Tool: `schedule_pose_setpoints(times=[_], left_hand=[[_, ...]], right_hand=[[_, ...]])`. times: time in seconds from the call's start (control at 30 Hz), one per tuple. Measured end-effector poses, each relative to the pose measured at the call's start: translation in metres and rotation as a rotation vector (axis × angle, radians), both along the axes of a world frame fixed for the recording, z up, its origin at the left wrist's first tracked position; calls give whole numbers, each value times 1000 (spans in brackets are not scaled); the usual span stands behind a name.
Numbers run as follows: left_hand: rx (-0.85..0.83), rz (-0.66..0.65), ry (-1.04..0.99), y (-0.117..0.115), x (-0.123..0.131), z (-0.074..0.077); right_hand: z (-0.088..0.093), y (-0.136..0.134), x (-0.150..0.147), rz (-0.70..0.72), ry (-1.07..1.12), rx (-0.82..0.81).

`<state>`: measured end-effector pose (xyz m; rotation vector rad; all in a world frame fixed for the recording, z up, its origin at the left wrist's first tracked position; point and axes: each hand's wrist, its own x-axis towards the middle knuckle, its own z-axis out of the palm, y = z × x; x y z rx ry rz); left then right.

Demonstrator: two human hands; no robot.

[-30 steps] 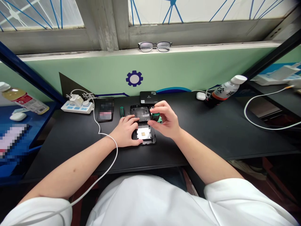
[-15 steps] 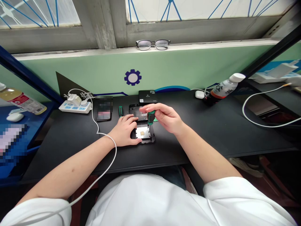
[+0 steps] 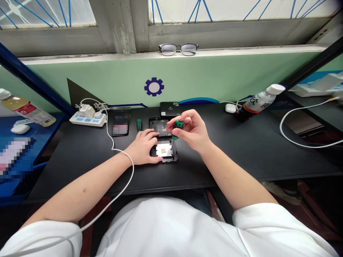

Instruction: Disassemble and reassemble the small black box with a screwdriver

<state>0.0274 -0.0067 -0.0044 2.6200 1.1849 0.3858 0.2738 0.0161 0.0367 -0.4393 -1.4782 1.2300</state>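
A small black electronic device casing [image 3: 174,157], with a silver metal plate [image 3: 166,149] inside, lies on the desk. My left hand [image 3: 143,146] braces its left side, thumb along the near edge and fingers toward the far edge. Over the casing's right side, the fingertips of my right hand [image 3: 197,132] pinch a green and black screwdriver [image 3: 179,124]. Its thin shaft slants down to the plate's right edge; the exact tip contact is too small to tell. Just behind lies a black cover [image 3: 157,125], partly hidden by my hands. A second green-handled screwdriver [image 3: 139,125] rests beyond my left fingers.
A black box [image 3: 169,108] stands against the green wall. Leftward are a phone [image 3: 120,123] and a white power strip [image 3: 88,119], whose cable [image 3: 133,167] crosses my left forearm. A white earbud case [image 3: 230,108] and a bottle [image 3: 257,101] stand at right.
The right fingers have shifted round the screwdriver handle, and its top now tilts further right, toward my palm. The left hand keeps its place on the casing. The whole view has shifted slightly.
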Motion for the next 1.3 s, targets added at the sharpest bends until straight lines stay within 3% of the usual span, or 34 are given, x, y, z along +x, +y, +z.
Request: schedule_pose_setpoints(times=[0.17, 0.33, 0.43, 0.63, 0.8, 1.07, 1.3], left_hand=[[8, -2, 3, 0, -1, -1], [6, -1, 8, 0, 0, 0], [5, 0, 3, 0, 0, 0], [-1, 1, 4, 0, -1, -1], [-12, 1, -3, 0, 0, 1], [-8, -5, -19, 1, -2, -2], [-31, -14, -9, 2, -2, 2]], right_hand=[[3, -3, 2, 26, -71, -19], [2, 0, 6, -191, -184, 227], [-1, 1, 5, -227, -178, 296], [-5, -4, -2, -184, -58, 204], [-4, -8, -5, -107, -85, 83], [1, -2, 5, -257, -227, 317], [1, -1, 7, -197, -161, 256]])
